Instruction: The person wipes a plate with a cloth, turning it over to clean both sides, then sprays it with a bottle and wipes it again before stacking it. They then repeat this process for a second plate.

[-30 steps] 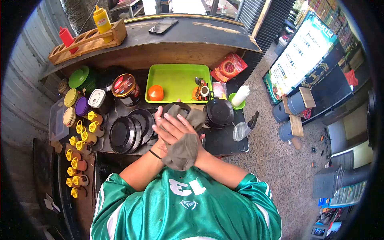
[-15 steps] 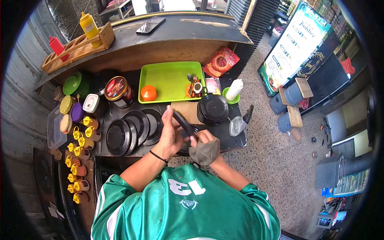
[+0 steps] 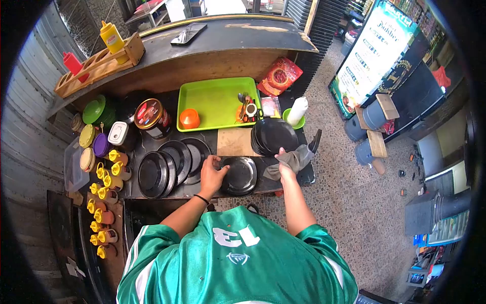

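My left hand is at the left rim of a black plate, thumb and fingers apart, with the thumb overlapping the rim. That plate lies at the counter's front edge. A grey cloth is gripped in my right hand. This hand is just in front of a stack of black plates, whose top plate sits slightly askew. Left of my left hand, several more black plates lie fanned over one another. Behind the cloth, a clear jug with a black handle is partly hidden.
Behind the plates lies a green tray with an orange bowl and cutlery. A white squeeze bottle stands in a green bowl at right. Yellow-capped bottles line the left side, near a lidded tub. A phone rests on the upper shelf.
The plate held between both hands is out of them. My right hand has moved right with the cloth to the stack, and my left hand has lowered to the front plate.
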Demonstrator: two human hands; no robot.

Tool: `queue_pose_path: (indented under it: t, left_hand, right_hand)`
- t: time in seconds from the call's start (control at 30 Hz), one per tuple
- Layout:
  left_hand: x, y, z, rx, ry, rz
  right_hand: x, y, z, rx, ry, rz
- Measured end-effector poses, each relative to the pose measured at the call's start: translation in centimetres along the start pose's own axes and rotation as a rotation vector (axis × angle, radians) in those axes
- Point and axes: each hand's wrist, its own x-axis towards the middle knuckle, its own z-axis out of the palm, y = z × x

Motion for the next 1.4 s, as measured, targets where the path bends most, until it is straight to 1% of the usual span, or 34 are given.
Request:
queue_pose_path:
  t: [0.03, 0.07, 0.1, 0.13, 0.17, 0.2, 0.27, 0.3, 0.37, 0.43, 0.5, 0.53, 0.57, 0.63, 0.67, 0.73, 0.77, 0.83, 0.87, 0.9, 0.93, 0.97, 1.0, 1.03, 1.07, 1.1, 1.13, 1.17, 1.2, 1.23, 1.27, 1.3, 1.37, 1.4]
  left_hand:
    - [-0.1, 0.1, -0.2, 0.002, -0.001, -0.005]
    - [-0.1, 0.3, -0.4, 0.021, -0.034, -0.040]
    - [-0.2, 0.4, -0.5, 0.040, -0.068, -0.076]
    - [-0.1, 0.1, -0.5, 0.041, -0.066, -0.081]
    - [0.0, -0.3, -0.5, 0.061, -0.131, -0.130]
    - [0.0, -0.8, -0.5, 0.082, -0.196, -0.180]
    - [0.0, -2.2, -0.3, 0.113, -0.220, -0.172]
    - [0.0, -2.9, 0.0, 0.143, -0.249, -0.158]
    - [0.2, -3.6, 0.3, 0.108, -0.251, -0.148]
    - [0.0, -3.7, 0.1, 0.072, -0.251, -0.145]
    - [-0.2, -2.2, -0.5, 0.135, -0.182, -0.216]
    - [0.0, -3.1, 0.0, 0.119, -0.198, -0.260]
    - [0.1, -3.8, 0.3, 0.118, -0.198, -0.265]
    - [0.3, -4.8, 0.7, 0.175, -0.230, -0.201]
    - [0.4, -5.0, 0.7, 0.174, -0.231, -0.199]
    - [0.4, -4.9, 0.6, 0.197, -0.178, -0.088]
    - [0.2, -4.5, 0.4, 0.198, -0.181, -0.088]
    - [0.1, -3.5, 0.0, 0.170, -0.109, -0.081]
    - [0.3, -3.3, -0.1, 0.169, -0.111, -0.080]
    - [0.4, -3.2, -0.2, 0.069, -0.107, -0.092]
    - [0.3, -3.3, -0.2, -0.032, -0.102, -0.105]
    - [0.1, -3.4, -0.3, -0.032, -0.103, -0.105]
    - [0.1, -3.5, -0.3, -0.217, -0.122, -0.110]
    - [0.3, -3.6, -0.2, -0.404, -0.137, -0.111]
    - [0.4, -3.9, -0.1, -0.407, -0.130, -0.105]
    - [0.3, -4.1, 0.1, -0.500, -0.078, -0.120]
    - [0.3, -4.3, 0.2, -0.592, -0.028, -0.136]
    - [0.4, -3.8, 0.1, -0.595, -0.024, -0.135]
    - [0.5, -3.5, -0.1, -0.804, 0.015, -0.274]
    - [0.6, -2.5, -0.5, -1.011, 0.054, -0.414]
    - [0.0, 1.8, -3.0, -1.284, -0.019, -0.580]
    - [-0.1, 2.2, -3.8, -1.285, -0.019, -0.581]
    - [0.1, 2.0, -5.3, -1.671, -0.395, -0.798]
    - [-0.1, 2.1, -4.9, -1.594, -0.381, -0.762]
  right_hand:
    - [1.7, 1.5, -0.8, -0.322, 0.017, -0.190]
    - [1.9, 1.5, -0.8, -0.642, 0.032, -0.383]
    - [2.1, 1.5, -1.0, -0.645, 0.029, -0.379]
    - [1.1, -0.2, -0.7, -0.783, 0.044, -0.447]
    - [0.8, -1.0, -0.3, -0.921, 0.056, -0.515]
    - [0.7, -1.5, 0.1, -0.923, 0.050, -0.514]
    - [1.1, -1.7, 0.1, -1.041, 0.002, -0.665]
    - [1.1, -1.7, 0.1, -1.041, 0.001, -0.662]
    - [0.7, -1.6, 0.2, -0.695, -0.129, -0.727]
    - [-0.4, -1.6, -0.1, -0.704, -0.114, -0.745]
    - [-2.0, -1.7, -0.5, -0.794, -0.173, -0.762]
    - [-4.0, -2.1, -0.5, -0.779, -0.189, -0.713]
    - [-4.7, -1.7, -0.5, -0.878, -0.209, -0.609]
    - [-5.6, 0.7, -1.4, -0.915, -0.284, -0.633]
    - [-6.1, 1.4, -1.7, -0.970, -0.356, -0.671]
    - [-7.0, 2.2, -1.9, -1.039, -0.518, -0.728]
    - [-7.4, 2.5, -1.6, -1.039, -0.516, -0.726]
    - [-8.2, 3.0, -0.9, -1.177, -0.495, -0.736]
    - [-7.7, 4.1, -1.2, -0.995, -0.558, -0.692]
    - [-7.1, 5.2, -1.3, -0.997, -0.556, -0.690]
    - [-6.8, 5.9, -1.1, -0.917, -0.570, -0.643]
    - [-6.5, 6.5, -1.2, -0.837, -0.584, -0.597]
    - [-6.4, 6.9, -1.4, -0.838, -0.585, -0.601]
    - [-6.8, 6.0, -1.1, -0.794, -0.517, -0.622]
    - [-7.1, 5.2, -0.7, -0.749, -0.450, -0.643]
    - [-7.3, 4.4, -0.1, -0.748, -0.453, -0.652]
    - [-7.4, 3.6, 0.4, -0.690, -0.381, -0.644]
    - [-7.6, 2.8, 0.9, -0.632, -0.310, -0.633]
    - [-7.9, 2.1, 1.4, -0.377, -0.354, -0.411]
    - [-8.4, 0.9, 2.1, -0.129, -0.422, -0.383]
    - [-9.3, -1.6, 2.8, -0.161, -0.443, -0.409]
    - [-10.6, -4.6, 3.6, -0.193, -0.463, -0.432]
    - [-14.0, -10.1, 6.1, -0.149, -0.514, -0.522]
    - [-16.3, -12.9, 7.0, -0.064, -0.683, -0.529]
